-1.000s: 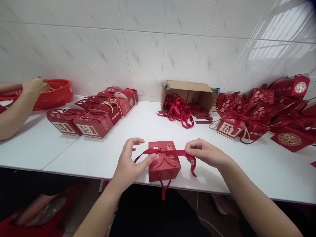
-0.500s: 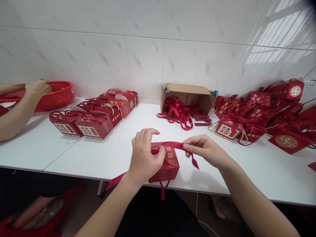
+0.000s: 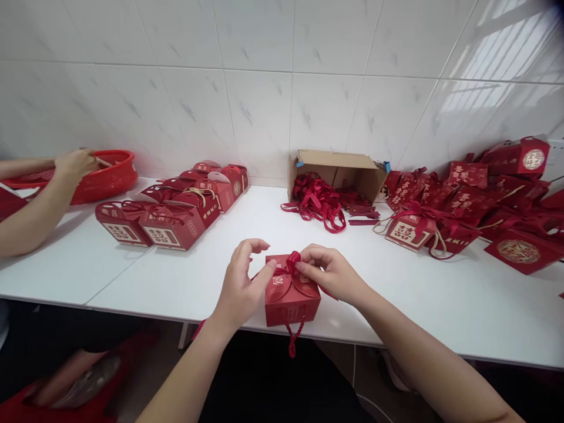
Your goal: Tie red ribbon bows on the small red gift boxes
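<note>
The red box [image 3: 293, 298] sits at the near edge of the white worktop [image 3: 176, 288]; the right hand [image 3: 332, 275] pinches the ribbon [image 3: 292, 258] on top, and the left hand [image 3: 243, 289] has its fingers wide

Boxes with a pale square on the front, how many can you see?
3: the leftmost box and its neighbour, at the near end of the left group, and one box at the front left of the right pile. Others may be hidden.
</note>
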### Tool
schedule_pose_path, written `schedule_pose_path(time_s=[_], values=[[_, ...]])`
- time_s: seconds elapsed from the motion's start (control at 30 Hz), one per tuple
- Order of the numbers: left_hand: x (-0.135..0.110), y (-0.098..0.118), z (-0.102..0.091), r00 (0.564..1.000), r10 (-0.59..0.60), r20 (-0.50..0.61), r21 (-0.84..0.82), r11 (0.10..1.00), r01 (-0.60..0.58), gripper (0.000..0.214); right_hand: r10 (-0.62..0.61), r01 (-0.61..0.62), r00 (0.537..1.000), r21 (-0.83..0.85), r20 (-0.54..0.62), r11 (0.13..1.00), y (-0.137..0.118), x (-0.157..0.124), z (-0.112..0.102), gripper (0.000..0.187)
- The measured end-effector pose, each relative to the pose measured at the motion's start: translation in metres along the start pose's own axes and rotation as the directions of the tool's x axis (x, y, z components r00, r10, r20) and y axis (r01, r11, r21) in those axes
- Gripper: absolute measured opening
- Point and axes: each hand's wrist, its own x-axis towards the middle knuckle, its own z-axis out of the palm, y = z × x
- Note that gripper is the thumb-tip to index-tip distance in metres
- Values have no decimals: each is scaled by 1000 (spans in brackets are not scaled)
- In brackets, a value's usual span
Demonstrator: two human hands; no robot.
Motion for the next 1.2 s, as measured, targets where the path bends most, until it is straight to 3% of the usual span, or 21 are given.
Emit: schedule_pose_path(time_s=[0.17, 0.27, 0.33, 0.47, 0.6, 0.67, 0.77, 0.9, 1.0, 1.2], values=[[3, -30, 2, 947, -249, 204, -110, 955, 275, 29, -25, 22, 996, 34, 86, 999, 7, -3, 1, 19], [3, -34, 2, 874, -292, 389, -245, 882, 403, 33, -61, 52, 989, 66, 134, 996, 7, -4, 2, 19], [2, -31, -1, 850, -289, 441, -285, 853, 438, 35, -46, 36, 993, 82, 113, 996, 7, -3, 5, 19], [0, -16, -16, 880, -267, 392, -303, 866, 397, 41, 58, -52, 997, 110, -57, 993, 5, -2, 20, 16], [4, 9, -33, 903, -211, 375, -364, 862, 352, 35, 58, -63, 977, -17, -206, 998, 3, -2, 32, 11], [10, 23, -35, 914, -175, 367, -400, 857, 325, 31, 25, -38, 981, -65, -192, 997, 1, -3, 33, 9], [26, 36, -28, 922, -103, 372, -491, 822, 290, 19, -52, 47, 996, -73, -66, 996, -1, -5, 29, 12], [44, 38, -14, 925, -2, 381, -536, 815, 223, 34, -48, 46, 999, -81, -26, 996, -3, -6, 26, 15], [43, 30, -14, 937, 9, 348, -444, 882, 157, 35, -22, 16, 998, -101, -58, 995, -3, -5, 26, 24], [11, 10, -22, 951, -77, 300, -131, 984, 121, 19, -85, 82, 995, -72, -46, 994, 0, -5, 26, 24]])
